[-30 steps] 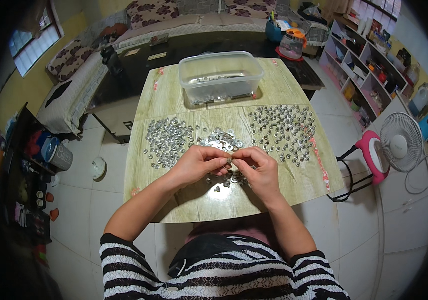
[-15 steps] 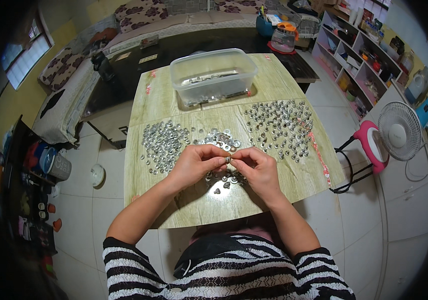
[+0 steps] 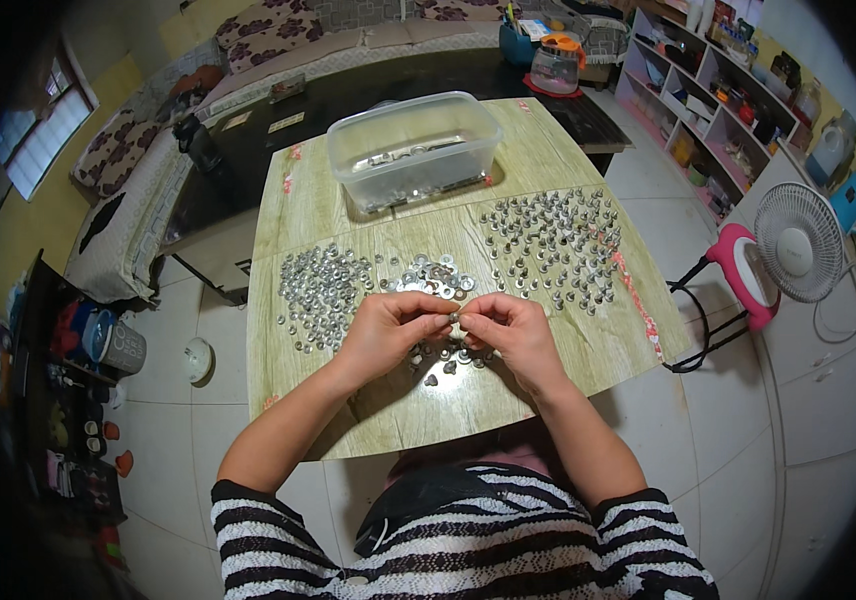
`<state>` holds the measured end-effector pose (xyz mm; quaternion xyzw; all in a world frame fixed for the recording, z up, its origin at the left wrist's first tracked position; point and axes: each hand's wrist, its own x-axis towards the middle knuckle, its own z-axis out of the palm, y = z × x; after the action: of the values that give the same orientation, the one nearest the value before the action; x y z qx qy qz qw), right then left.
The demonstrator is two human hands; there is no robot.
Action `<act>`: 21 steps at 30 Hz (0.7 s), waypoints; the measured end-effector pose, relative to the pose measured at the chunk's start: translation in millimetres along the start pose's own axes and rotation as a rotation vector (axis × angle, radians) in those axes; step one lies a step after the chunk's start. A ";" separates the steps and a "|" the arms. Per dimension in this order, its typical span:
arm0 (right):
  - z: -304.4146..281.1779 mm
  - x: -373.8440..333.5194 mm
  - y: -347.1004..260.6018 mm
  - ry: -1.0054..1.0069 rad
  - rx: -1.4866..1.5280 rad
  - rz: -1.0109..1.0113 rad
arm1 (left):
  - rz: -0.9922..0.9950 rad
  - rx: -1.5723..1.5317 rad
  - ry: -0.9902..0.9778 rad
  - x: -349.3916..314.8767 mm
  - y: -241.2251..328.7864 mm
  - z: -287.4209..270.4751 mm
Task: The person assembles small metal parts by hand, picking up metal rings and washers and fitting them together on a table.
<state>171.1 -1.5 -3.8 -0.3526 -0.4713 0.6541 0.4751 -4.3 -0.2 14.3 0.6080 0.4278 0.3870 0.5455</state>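
Note:
My left hand (image 3: 388, 332) and my right hand (image 3: 509, 332) meet above the middle of a wood-patterned table (image 3: 548, 150). Their fingertips pinch one small metal part (image 3: 454, 318) between them. A spread of flat metal washers (image 3: 320, 292) lies to the left of my hands. A field of upright small metal screws (image 3: 553, 245) stands to the right. A small heap of larger washers (image 3: 436, 277) sits just beyond my fingers, and several loose dark pieces (image 3: 440, 362) lie under my hands.
A clear plastic tub (image 3: 414, 150) with metal parts stands at the table's far side. A pink stool (image 3: 738, 280) and a white floor fan (image 3: 798, 242) are to the right. A sofa (image 3: 248, 40) and shelves (image 3: 738, 90) line the back.
Both hands stay together over the same spot, fingers working the small part. The view has tilted slightly; nothing on the table has visibly moved.

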 end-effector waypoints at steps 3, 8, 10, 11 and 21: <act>-0.5 0.1 0.1 -0.004 0.054 0.058 | 0.045 0.097 0.021 -1.4 2.3 1.8; -4.2 -0.3 2.7 -0.040 0.085 0.087 | 0.134 0.215 0.036 -1.6 3.1 2.7; -4.5 0.2 2.4 -0.051 0.070 0.079 | 0.271 0.358 0.057 -0.7 1.6 2.8; -3.3 0.3 1.5 -0.050 0.070 0.080 | 0.271 0.357 0.056 -0.6 1.3 3.0; -1.5 0.2 1.3 -0.017 0.078 0.085 | 0.262 0.292 0.037 -2.6 1.8 4.0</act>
<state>172.0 -1.1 -5.5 -0.3480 -0.4341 0.6945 0.4562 -1.3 -4.0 15.7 0.7239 0.4064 0.3995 0.3887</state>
